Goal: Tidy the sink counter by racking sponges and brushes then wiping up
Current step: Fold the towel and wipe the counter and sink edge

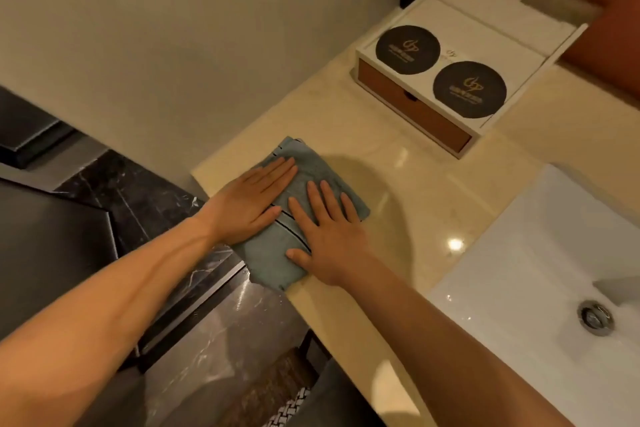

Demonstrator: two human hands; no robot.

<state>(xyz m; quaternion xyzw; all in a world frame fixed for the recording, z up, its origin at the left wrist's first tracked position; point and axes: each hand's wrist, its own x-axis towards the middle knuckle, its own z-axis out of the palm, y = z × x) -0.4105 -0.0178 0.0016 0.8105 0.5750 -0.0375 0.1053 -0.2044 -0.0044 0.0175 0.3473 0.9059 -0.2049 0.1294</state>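
Observation:
A folded grey-blue cloth (304,173) with thin dark stripes lies on the cream marble counter (408,184), near its left end, one corner hanging over the front edge. My left hand (249,198) lies flat on the cloth's left part, fingers straight and together. My right hand (329,236) presses flat on the cloth's right part, fingers spread. No sponge or brush is in view.
A white sink basin (540,263) with a metal drain (595,317) sits at the right. A white tray box (467,55) with a brown drawer and two dark round coasters stands at the back against the wall. Dark marble floor lies below the counter's left edge.

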